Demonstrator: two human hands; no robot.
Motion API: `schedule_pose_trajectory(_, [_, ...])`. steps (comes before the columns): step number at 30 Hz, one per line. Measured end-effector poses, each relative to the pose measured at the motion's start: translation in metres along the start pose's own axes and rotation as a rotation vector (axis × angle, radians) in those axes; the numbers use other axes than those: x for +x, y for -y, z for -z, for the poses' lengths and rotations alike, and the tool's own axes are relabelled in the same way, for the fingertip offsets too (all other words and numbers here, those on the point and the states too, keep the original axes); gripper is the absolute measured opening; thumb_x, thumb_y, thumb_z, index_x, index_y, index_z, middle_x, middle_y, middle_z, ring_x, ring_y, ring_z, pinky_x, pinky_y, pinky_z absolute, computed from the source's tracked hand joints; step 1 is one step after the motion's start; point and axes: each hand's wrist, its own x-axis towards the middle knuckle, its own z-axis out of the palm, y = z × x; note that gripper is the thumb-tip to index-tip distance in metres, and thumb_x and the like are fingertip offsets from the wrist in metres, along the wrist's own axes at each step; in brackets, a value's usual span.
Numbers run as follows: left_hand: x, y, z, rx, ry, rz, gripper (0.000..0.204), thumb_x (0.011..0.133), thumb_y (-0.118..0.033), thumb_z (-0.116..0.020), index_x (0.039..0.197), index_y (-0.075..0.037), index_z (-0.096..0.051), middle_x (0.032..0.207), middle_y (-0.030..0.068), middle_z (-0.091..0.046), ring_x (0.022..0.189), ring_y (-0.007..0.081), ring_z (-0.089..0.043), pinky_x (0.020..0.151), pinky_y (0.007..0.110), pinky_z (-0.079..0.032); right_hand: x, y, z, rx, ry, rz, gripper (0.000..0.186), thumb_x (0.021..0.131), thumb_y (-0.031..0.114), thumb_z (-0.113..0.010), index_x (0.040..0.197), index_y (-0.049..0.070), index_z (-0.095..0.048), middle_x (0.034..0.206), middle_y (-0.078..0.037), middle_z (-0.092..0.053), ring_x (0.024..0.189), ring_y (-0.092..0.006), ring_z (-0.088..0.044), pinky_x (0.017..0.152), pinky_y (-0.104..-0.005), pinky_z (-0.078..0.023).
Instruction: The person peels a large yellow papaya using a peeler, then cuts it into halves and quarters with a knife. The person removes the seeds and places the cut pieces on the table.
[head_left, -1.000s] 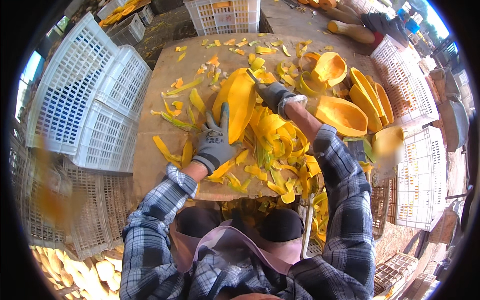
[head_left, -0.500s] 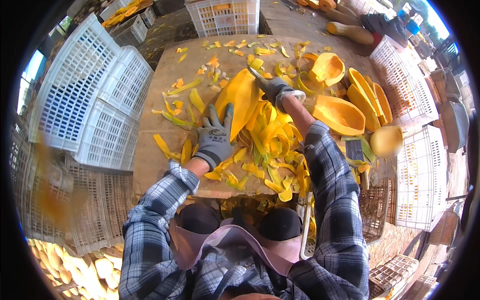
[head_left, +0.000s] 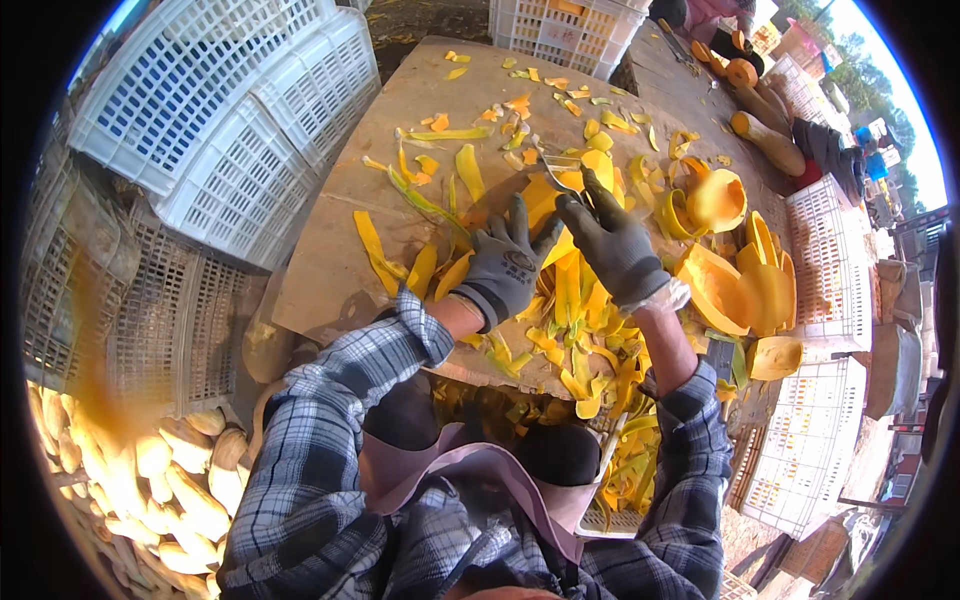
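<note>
An orange, peeled piece of squash (head_left: 538, 197) lies on the wooden board under both gloved hands, partly hidden by them. My left hand (head_left: 508, 262), in a grey glove, rests against its near left side with fingers spread round it. My right hand (head_left: 612, 240), also gloved, is over its right side, closed round a peeler (head_left: 556, 172) whose metal head shows past the fingers. Long yellow peels (head_left: 570, 295) are heaped just below the hands. Hollowed squash halves (head_left: 715, 285) lie to the right, beside a hollow round squash piece (head_left: 718, 200).
The wooden board (head_left: 340, 280) carries scattered peel scraps. White plastic crates (head_left: 235, 165) are stacked at left, with another crate (head_left: 570, 35) beyond the board and more (head_left: 810, 440) at right. Whole squashes (head_left: 185, 490) are piled at lower left. Another person (head_left: 700, 12) is partly visible at far right.
The view has shifted, so the board sits turned and further right. My right hand has drawn back towards me along the squash, and my hands are closer together.
</note>
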Motion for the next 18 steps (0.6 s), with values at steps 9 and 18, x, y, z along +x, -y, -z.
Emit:
schedule_pose_trajectory(9, [0.008, -0.003, -0.077, -0.953, 0.552, -0.089, 0.072, 0.100, -0.053, -0.050, 0.156, -0.013, -0.029, 0.161, 0.0155, -0.031, 0.149, 0.0259, -0.028, 0.121, 0.043, -0.020, 0.177, -0.014, -0.215, -1.116, 0.460, 0.379, 0.036, 0.083, 0.018, -0.074, 0.119, 0.012, -0.074, 0.124, -0.007, -0.072, 0.108, -0.0290, -0.071, 0.085, -0.0451, -0.059])
schedule_pose_trajectory(18, [0.014, 0.019, 0.016, -0.112, 0.235, 0.013, 0.110, 0.083, -0.045, -0.074, 0.163, -0.019, -0.004, 0.155, 0.0327, -0.032, 0.133, 0.0431, -0.049, 0.106, 0.052, -0.044, -0.036, -0.012, -0.020, -0.319, -0.390, 0.404, 0.040, 0.093, 0.026, -0.064, 0.130, 0.009, -0.062, 0.100, -0.015, -0.069, 0.093, -0.0365, -0.066, 0.081, -0.0447, -0.053])
